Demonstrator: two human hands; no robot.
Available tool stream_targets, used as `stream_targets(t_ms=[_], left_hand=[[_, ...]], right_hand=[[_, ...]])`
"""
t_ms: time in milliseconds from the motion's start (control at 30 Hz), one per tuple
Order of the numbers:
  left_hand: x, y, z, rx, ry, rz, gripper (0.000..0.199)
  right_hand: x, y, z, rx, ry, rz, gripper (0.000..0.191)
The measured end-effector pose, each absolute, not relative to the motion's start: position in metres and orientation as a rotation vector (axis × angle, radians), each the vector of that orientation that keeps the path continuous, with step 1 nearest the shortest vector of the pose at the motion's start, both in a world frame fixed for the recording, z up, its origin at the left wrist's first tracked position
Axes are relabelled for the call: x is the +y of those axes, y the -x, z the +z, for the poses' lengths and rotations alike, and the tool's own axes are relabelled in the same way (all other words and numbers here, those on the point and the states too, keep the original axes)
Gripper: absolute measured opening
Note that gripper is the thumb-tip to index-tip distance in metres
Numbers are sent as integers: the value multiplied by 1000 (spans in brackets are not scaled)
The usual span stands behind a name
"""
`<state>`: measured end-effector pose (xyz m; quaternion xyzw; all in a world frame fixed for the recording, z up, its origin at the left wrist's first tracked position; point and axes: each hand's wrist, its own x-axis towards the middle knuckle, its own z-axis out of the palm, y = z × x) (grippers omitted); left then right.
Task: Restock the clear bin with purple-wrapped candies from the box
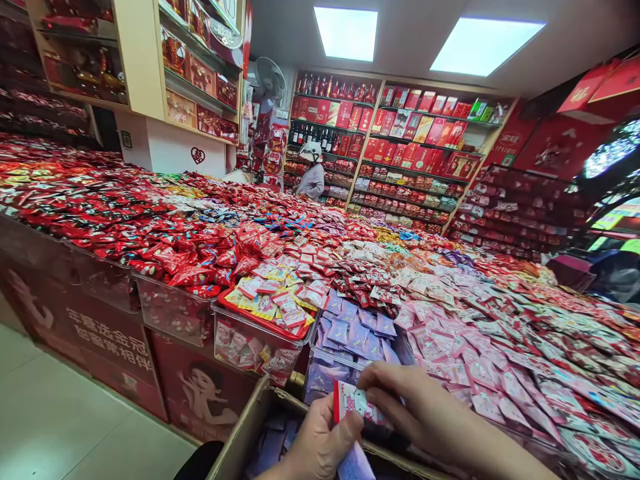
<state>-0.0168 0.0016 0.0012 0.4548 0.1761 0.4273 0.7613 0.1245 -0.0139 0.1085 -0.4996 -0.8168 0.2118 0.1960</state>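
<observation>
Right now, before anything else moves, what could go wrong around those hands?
The white packet gripped by the left hand, with the right hand at its edge, could slip into the open cardboard box below. The lilac packet below the left thumb might drop too, and could be hard to pick out among the purple packets in that box.

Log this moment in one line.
left hand: holds red-edged packet | right hand: touches packet | below: cardboard box | beyond: purple packets
</observation>
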Motion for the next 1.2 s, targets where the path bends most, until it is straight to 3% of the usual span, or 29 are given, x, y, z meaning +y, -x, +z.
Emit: stream_targets(t_ms=[100,267,433,600,867,1033,1200], left_hand=[[1,16,5,418,-961,977,35],[6,14,0,432,-932,1054,35],[10,10,-11,553,-922,1078,41],[11,9,-19,596,-940,1028,41],[20,19,-21,648,-936,1060,35],[20,16,-23,641,-933,1065,38],[15,14,-8,626,-940,1151,38]], right_hand=[[-16,-123,97,-2065,1449,730,13],[-7,-119,86,-1657,1231,1238,20],[47,-114,112,-1584,1241,1019,27],[146,-94,140,-1596,1444,752,12],[248,-45,133,-1630,1561,702,12],[218,-58,133,-1665,1486,551,15],[95,-100,123,-2005,1369,651,18]])
